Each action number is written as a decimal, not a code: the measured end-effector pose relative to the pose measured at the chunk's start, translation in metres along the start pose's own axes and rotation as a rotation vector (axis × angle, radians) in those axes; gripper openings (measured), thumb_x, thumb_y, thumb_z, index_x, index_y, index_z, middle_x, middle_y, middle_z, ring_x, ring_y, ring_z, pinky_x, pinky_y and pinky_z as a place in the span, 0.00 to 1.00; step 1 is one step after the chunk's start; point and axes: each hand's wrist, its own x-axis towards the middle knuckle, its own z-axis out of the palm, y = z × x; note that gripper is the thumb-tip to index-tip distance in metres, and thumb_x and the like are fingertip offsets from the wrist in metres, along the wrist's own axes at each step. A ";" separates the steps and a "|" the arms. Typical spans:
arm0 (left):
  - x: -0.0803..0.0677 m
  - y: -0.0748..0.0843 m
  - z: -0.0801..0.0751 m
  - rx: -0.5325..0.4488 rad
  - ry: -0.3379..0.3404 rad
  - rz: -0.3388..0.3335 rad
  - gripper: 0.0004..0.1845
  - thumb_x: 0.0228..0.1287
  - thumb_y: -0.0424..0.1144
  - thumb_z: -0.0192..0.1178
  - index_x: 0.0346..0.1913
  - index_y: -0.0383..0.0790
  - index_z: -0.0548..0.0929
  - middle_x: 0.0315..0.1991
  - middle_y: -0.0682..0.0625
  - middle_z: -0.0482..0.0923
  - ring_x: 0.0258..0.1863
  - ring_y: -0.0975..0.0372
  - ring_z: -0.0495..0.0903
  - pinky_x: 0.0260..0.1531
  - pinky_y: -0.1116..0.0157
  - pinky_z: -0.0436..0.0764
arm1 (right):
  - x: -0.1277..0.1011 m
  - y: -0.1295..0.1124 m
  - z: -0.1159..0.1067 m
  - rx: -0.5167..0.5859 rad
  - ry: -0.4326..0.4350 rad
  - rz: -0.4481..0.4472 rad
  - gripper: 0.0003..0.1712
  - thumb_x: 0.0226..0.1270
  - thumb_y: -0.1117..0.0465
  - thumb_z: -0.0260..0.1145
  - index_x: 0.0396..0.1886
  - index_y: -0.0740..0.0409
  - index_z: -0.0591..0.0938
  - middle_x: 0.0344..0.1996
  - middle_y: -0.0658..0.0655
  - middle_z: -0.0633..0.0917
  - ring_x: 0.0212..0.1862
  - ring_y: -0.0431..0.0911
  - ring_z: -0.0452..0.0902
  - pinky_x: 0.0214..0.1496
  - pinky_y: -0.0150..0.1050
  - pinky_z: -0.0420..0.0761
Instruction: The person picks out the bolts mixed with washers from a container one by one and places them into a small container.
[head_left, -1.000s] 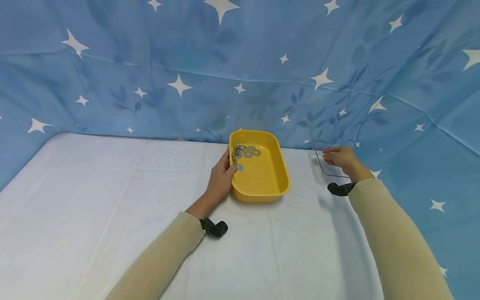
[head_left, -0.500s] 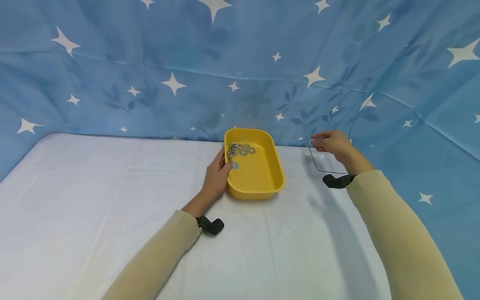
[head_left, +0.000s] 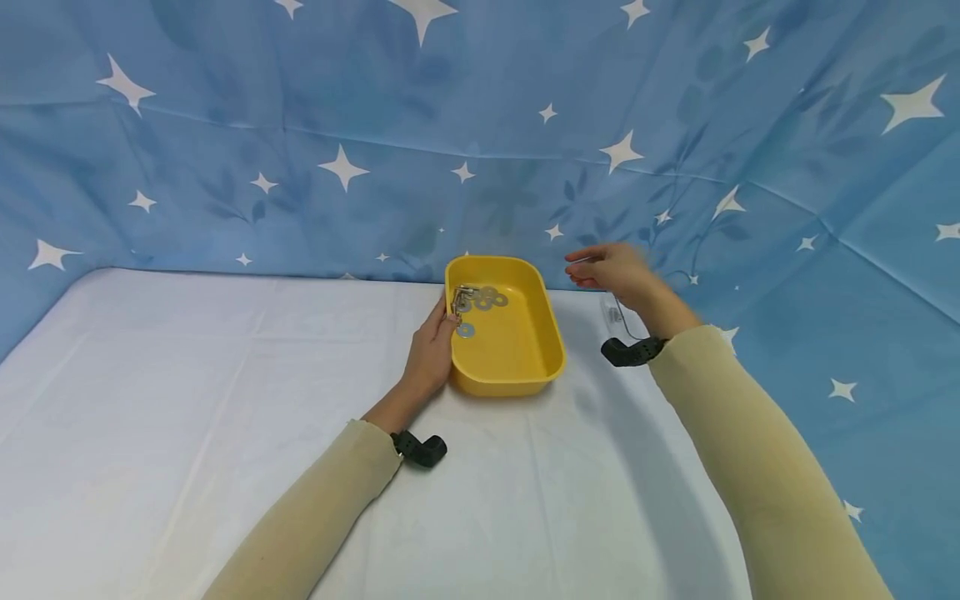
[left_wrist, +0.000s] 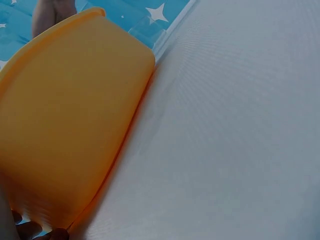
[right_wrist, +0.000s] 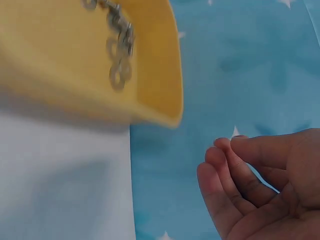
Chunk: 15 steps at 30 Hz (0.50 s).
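My left hand (head_left: 429, 357) grips the left side of a yellow plastic tray (head_left: 510, 346), thumb over the rim and fingers under the outer wall. Inside, toward the back left, lie several flat metal washers (head_left: 487, 297) and a small cluster of shiny metal hardware (head_left: 459, 298), which looks like bolts. In the left wrist view the tray's outer wall (left_wrist: 75, 100) fills the left side. Raised to the right of the tray is my right hand (head_left: 618, 273). Its fingers are loosely bent, thumb close to the index fingertip, with nothing visible between them in the right wrist view.
A clear plastic box (head_left: 611, 310) stands at the back right, partly hidden behind the right forearm. White cloth (head_left: 225, 433) covers the table, and a blue curtain with white stars (head_left: 345, 108) hangs right behind its back edge.
My right hand has left its place over the clear box and moved left toward the tray. The left hand keeps its grip on the tray; the head view has shifted slightly.
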 end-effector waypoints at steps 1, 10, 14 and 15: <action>0.000 0.000 0.000 -0.002 -0.001 0.005 0.31 0.80 0.48 0.37 0.82 0.50 0.53 0.79 0.48 0.60 0.80 0.56 0.58 0.79 0.53 0.59 | 0.002 -0.003 0.004 0.016 -0.009 -0.004 0.27 0.77 0.59 0.59 0.72 0.60 0.73 0.67 0.63 0.78 0.64 0.55 0.77 0.70 0.47 0.76; 0.003 -0.002 0.000 -0.011 0.008 0.053 0.31 0.80 0.42 0.34 0.82 0.53 0.48 0.82 0.57 0.48 0.82 0.60 0.49 0.81 0.56 0.52 | 0.016 -0.030 0.042 0.151 -0.096 -0.047 0.25 0.76 0.63 0.59 0.69 0.65 0.75 0.59 0.65 0.82 0.55 0.53 0.82 0.66 0.47 0.80; 0.004 -0.001 0.000 -0.018 0.002 0.047 0.31 0.80 0.44 0.33 0.82 0.52 0.50 0.82 0.58 0.49 0.82 0.61 0.50 0.81 0.58 0.52 | 0.019 -0.035 0.061 0.194 -0.132 -0.060 0.23 0.76 0.65 0.58 0.68 0.67 0.75 0.58 0.66 0.82 0.46 0.45 0.84 0.62 0.44 0.83; 0.004 -0.001 0.000 -0.017 0.000 0.045 0.31 0.79 0.44 0.32 0.82 0.53 0.49 0.82 0.59 0.49 0.82 0.61 0.50 0.81 0.58 0.51 | 0.020 -0.035 0.066 0.204 -0.139 -0.062 0.23 0.76 0.65 0.58 0.68 0.67 0.75 0.59 0.67 0.82 0.47 0.46 0.84 0.62 0.45 0.82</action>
